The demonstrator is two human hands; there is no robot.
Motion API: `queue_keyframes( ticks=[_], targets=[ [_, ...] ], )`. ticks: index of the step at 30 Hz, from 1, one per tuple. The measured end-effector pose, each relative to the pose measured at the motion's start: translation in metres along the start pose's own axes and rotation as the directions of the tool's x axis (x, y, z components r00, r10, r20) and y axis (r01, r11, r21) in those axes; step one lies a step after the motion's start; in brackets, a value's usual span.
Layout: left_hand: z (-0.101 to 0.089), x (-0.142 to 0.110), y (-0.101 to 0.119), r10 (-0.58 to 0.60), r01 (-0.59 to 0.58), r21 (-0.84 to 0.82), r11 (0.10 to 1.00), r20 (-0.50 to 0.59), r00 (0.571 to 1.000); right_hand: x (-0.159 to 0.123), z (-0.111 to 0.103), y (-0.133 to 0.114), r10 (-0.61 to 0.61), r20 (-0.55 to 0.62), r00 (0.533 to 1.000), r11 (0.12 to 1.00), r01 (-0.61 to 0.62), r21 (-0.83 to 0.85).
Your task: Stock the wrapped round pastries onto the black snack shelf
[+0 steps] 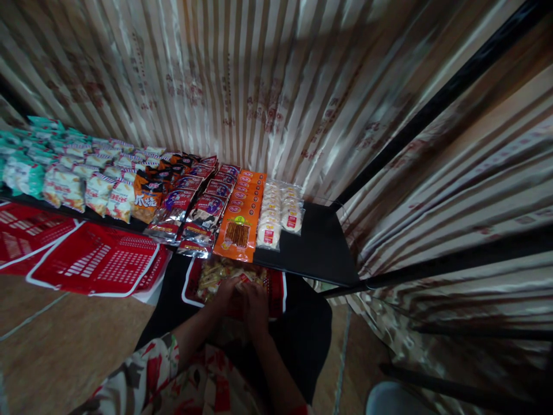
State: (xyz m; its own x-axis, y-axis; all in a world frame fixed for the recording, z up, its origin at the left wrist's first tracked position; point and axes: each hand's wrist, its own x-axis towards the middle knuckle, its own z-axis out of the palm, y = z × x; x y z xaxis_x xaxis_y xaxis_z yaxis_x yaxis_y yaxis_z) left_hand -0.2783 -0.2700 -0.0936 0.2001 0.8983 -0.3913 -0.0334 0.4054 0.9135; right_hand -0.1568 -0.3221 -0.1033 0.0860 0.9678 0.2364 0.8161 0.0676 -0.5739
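Both my hands reach down into a red basket on my lap, filled with small pale snack packets. My left hand and my right hand lie close together, fingers curled among the packets; what they grip is hidden. Just beyond the basket runs a black shelf with rows of snack bags: white round cakes, orange packs, dark red and silver bags.
Further left the shelf carries orange, white and teal bags. Empty red baskets lie below on the left. A striped curtain hangs behind, black shelf frame bars stand at right. A pale bucket rim shows at bottom right.
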Motion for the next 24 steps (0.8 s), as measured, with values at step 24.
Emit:
queue_keyframes(
  ticks=[24],
  targets=[
    [0.029,-0.016,0.000,-0.295,0.382,-0.381,0.842,0.268,0.917,-0.003,0.001,0.019,0.353,-0.105,0.930,0.900,-0.307,0.309]
  ],
)
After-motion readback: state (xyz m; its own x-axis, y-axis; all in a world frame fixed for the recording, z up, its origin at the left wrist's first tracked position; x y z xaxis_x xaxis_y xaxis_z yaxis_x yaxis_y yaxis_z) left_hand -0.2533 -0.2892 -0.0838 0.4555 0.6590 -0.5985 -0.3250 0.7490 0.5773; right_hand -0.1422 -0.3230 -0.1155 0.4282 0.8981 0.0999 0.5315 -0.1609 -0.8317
